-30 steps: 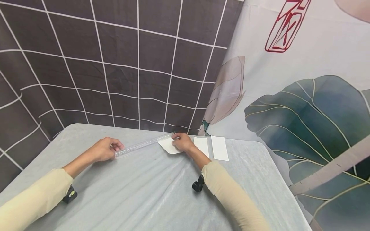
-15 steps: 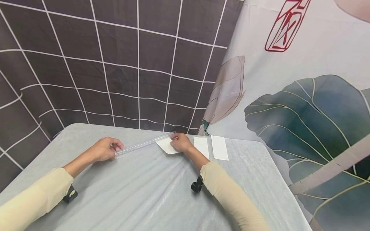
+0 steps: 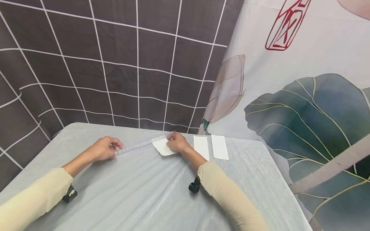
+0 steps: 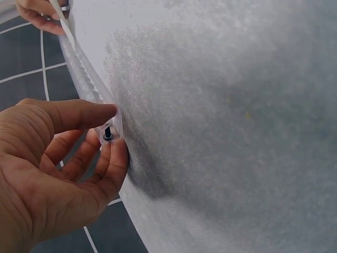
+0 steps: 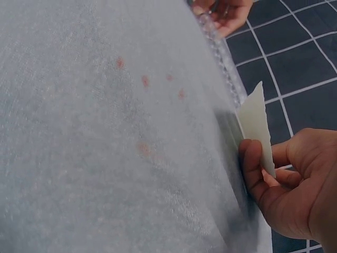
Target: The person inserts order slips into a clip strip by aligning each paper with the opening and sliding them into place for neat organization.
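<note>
My left hand point(image 3: 104, 149) pinches the near end of a long clear plastic strip, like a ruler point(image 3: 136, 147), between thumb and fingertips. The strip slants across the table up to the right, where its far end shows just beyond my right hand point(image 3: 179, 143). Thumb and fingers of that hand pinch a piece of white paper point(image 3: 162, 146), whose upper edge overlaps the strip. From the right wrist view, the paper point(image 5: 256, 118) stands tilted with an uneven, torn-looking edge. In the left wrist view a small dark spot shows in the strip's end point(image 4: 108, 133), between my fingertips.
Two white paper rectangles point(image 3: 201, 147) point(image 3: 220, 147) lie side by side at the back right of the table, by my right forearm. A pale grey cloth point(image 3: 138, 192) with creases covers the table. Dark gridded fabric point(image 3: 115, 73) hangs behind it.
My right hand has slid a little to the left along the strip, taking the paper with it. The left hand and the strip stay where they were.
</note>
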Demonstrator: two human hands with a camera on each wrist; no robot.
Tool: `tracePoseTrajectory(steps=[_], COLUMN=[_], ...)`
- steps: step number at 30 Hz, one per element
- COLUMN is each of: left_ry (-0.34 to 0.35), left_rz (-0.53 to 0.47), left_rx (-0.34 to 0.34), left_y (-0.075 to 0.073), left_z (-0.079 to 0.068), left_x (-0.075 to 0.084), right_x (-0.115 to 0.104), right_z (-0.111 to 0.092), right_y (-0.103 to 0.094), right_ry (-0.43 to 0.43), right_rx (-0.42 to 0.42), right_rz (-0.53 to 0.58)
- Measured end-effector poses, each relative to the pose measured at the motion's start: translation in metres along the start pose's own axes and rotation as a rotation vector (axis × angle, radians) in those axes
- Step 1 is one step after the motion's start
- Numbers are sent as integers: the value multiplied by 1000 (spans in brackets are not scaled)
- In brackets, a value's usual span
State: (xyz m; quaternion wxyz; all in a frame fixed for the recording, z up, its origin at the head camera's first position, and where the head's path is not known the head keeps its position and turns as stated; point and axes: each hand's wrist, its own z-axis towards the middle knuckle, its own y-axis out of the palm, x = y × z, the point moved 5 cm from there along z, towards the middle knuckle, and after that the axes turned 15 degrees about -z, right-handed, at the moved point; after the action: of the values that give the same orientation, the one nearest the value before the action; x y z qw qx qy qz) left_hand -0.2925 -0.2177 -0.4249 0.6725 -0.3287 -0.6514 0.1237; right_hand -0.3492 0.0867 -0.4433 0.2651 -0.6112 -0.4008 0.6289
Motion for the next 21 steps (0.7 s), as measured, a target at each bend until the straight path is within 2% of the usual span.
tracePoseTrajectory(steps=[5, 11, 21], left_ry=[0, -3, -9], left_rz=[-13, -5, 11], left_rx=[3, 11, 15], left_y=[0, 0, -1], left_z=[-1, -2, -2], left_x=[1, 2, 4], right_x=[-4, -8, -12], right_z=[-2, -2, -3], right_y=[2, 7, 13], right_ry=[-6, -13, 16], right_rx=[-25, -31, -46], right_rz=[37, 24, 62])
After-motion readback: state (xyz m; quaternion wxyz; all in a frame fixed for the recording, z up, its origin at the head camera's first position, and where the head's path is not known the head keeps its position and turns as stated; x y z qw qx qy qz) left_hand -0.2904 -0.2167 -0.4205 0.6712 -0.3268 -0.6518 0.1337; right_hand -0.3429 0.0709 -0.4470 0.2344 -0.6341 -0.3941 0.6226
